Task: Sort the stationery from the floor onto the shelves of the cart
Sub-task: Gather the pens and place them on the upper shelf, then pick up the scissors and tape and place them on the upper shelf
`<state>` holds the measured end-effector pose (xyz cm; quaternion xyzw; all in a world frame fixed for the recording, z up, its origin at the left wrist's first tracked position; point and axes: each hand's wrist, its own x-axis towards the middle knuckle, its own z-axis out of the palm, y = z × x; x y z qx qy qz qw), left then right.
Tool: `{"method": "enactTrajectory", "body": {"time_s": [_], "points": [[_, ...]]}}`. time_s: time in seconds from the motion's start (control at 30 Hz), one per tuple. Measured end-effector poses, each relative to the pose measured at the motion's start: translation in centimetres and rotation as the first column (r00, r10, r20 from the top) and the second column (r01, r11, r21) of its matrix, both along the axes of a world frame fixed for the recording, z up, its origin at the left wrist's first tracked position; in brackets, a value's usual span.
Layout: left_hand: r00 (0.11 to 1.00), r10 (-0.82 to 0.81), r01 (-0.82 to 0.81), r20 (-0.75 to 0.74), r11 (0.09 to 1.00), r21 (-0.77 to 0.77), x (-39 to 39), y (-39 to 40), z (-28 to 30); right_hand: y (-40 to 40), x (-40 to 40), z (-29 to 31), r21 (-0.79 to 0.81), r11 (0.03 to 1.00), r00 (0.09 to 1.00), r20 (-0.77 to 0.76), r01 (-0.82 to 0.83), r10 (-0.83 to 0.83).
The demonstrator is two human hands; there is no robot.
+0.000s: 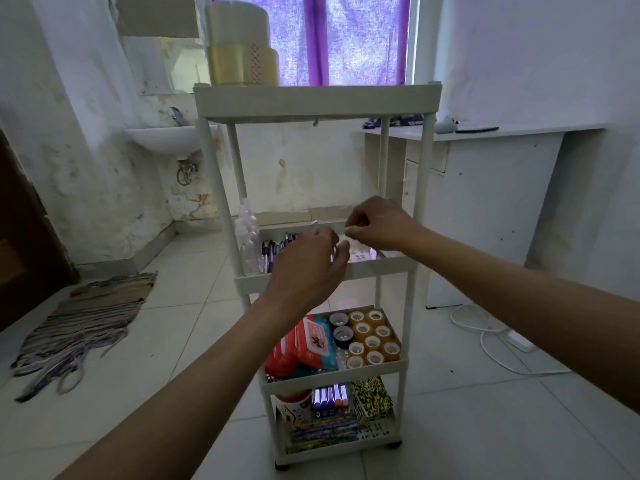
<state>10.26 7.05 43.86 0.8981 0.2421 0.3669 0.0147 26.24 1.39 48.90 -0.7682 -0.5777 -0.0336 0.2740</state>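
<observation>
Left hand (308, 261) raised at second shelf (377, 266) of cart (318, 98), back toward camera, fingers loosely bent, spread over the shelf front; nothing seen gripped. Right hand (375, 221) just beside it, above the same shelf, fingers curled in, thumb and forefinger tips pressed together; held item, if any, too small and blurred to tell. Hands close, not touching.

On that shelf: clear bottles (247, 233) at left corner, pens (277, 249) next to them, pale patterned packet (360, 253) under the hands, partly hidden.

Top shelf: stack of large tape rolls (240, 45) at left end.

Third shelf: red wipes pack (304, 344) at left, two dark rolls (341, 327) in middle, small tan tape rolls (372, 339) in rows at right.

Bottom shelf: markers (329, 398) upright in a row, white-and-red cup (292, 405) to their left, yellow-black patterned box (372, 398) at right, coloured flat packs (323, 433) in front.

Around cart: tiled floor (173, 341), striped rag (83, 327) on floor at left, wall sink (166, 138) behind, white desk (485, 161) at right, white cable (491, 344) on floor beneath it, purple curtain (346, 39) at window.
</observation>
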Motion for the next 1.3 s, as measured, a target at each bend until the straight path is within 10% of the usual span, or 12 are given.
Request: {"method": "enactTrajectory", "body": {"time_s": [0.37, 0.8, 1.13, 1.3], "points": [[0.951, -0.291, 0.295, 0.106, 0.955, -0.032, -2.9, -5.1, -5.9, -10.0, -1.9, -7.0, 0.084, 0.991, 0.992, 0.079, -0.1, 0.093], [0.79, -0.422, 0.354, -0.445, 0.906, -0.23, 1.3, -6.9, -25.0, -12.6, -1.1, -26.0, -0.513, 0.85, 0.986, 0.032, -0.122, 0.161], [0.736, -0.458, 0.103, -0.499, 0.803, -0.587, 2.1, -8.9, -38.2, -17.0, 1.4, -40.9, -0.749, 0.657, 0.972, -0.208, -0.086, -0.109], [0.767, -0.436, -0.147, -0.471, 0.595, -0.79, 2.4, -10.7, -43.9, -20.3, 2.7, -45.9, -0.855, 0.505, 0.716, -0.426, -0.118, -0.554]]}}
